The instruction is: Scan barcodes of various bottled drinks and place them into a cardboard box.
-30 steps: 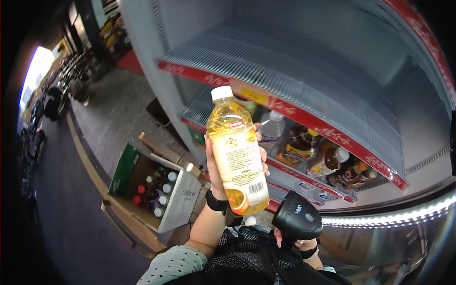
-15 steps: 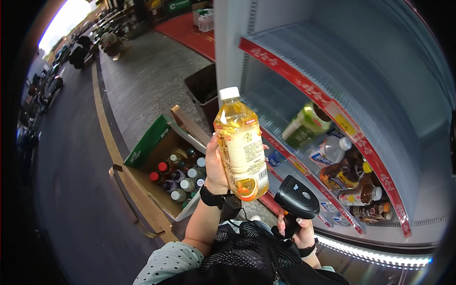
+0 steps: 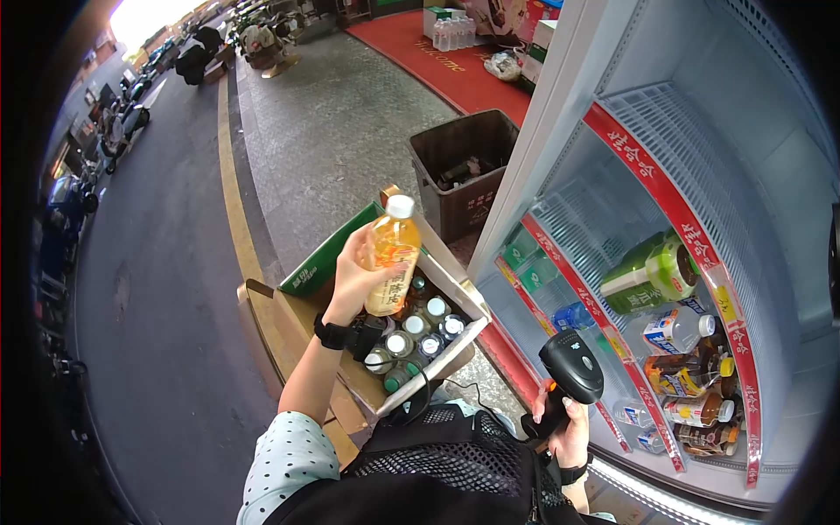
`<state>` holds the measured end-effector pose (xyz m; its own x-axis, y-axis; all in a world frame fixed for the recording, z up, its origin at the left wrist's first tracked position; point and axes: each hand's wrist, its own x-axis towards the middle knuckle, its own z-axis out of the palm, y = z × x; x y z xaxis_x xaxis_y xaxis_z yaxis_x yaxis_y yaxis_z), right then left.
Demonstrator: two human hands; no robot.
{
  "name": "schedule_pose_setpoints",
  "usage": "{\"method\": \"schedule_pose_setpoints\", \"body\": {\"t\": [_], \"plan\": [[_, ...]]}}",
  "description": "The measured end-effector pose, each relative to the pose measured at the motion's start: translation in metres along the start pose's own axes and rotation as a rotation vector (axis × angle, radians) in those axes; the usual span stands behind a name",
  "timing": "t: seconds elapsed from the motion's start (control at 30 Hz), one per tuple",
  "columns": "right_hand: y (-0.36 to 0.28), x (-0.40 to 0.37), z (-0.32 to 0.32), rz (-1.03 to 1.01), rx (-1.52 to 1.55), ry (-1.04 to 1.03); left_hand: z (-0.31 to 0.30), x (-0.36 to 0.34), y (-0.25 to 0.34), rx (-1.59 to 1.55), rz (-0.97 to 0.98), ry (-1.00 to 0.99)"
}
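Observation:
My left hand (image 3: 357, 278) is wrapped round a bottle of yellow-orange drink (image 3: 394, 254) with a white cap. The bottle stands nearly upright over an open cardboard box (image 3: 477, 325), its base hiding some of what is below. Inside the box are several bottles (image 3: 415, 325), many with white caps. At the lower right, my right hand (image 3: 567, 429) grips the handle of a black barcode scanner (image 3: 572, 366), which is in front of the cooler shelves. A cable runs near the box's front edge.
An open cooler (image 3: 560, 131) with red-edged shelves (image 3: 647, 166) fills the right side, holding several drinks (image 3: 652, 273). Behind the box stands a brown bin (image 3: 464, 197). A red mat (image 3: 411, 48) lies farther back. Parked scooters (image 3: 122, 127) line the road at the left.
The bottle in my left hand has moved left and away from me, over the box, and its label has turned. The view has shifted right, showing more of the cooler and bin.

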<state>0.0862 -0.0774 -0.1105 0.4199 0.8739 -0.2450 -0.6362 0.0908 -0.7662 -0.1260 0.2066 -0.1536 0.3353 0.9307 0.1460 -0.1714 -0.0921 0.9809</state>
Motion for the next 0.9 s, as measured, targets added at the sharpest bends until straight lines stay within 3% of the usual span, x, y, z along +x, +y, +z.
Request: {"method": "schedule_pose_setpoints", "body": {"t": [0.13, 0.17, 0.27, 0.33, 0.47, 0.5, 0.67, 0.8, 0.9], "plan": [[0.009, 0.005, 0.01, -0.041, -0.121, 0.118, -0.012, 0.019, -0.061, 0.085, 0.179, 0.418], [0.011, 0.006, 0.008, -0.033, -0.124, 0.128, -0.016, 0.026, -0.079, 0.085, 0.172, 0.412], [0.013, 0.006, 0.013, -0.037, -0.125, 0.131, -0.016, 0.039, -0.114, 0.56, 0.098, 0.655], [0.014, 0.006, 0.02, -0.045, -0.132, 0.212, -0.016, 0.04, -0.133, 0.613, 0.058, 0.685], [0.021, 0.007, 0.019, -0.014, -0.142, 0.267, -0.035, 0.044, -0.187, 0.196, -0.033, 0.544], [0.021, 0.008, 0.02, 0.003, -0.164, 0.275, -0.036, 0.039, -0.186, 0.484, -0.097, 0.527], [0.029, 0.017, 0.029, 0.046, -0.206, 0.255, -0.046, 0.021, -0.206, 0.61, -0.247, 0.245], [0.032, 0.023, 0.039, 0.094, -0.205, 0.261, -0.042, 0.01, -0.216, 0.739, -0.27, 0.087], [0.034, 0.023, 0.038, 0.125, -0.202, 0.267, -0.051, 0.012, -0.22, 0.882, -0.157, -0.087]]}}
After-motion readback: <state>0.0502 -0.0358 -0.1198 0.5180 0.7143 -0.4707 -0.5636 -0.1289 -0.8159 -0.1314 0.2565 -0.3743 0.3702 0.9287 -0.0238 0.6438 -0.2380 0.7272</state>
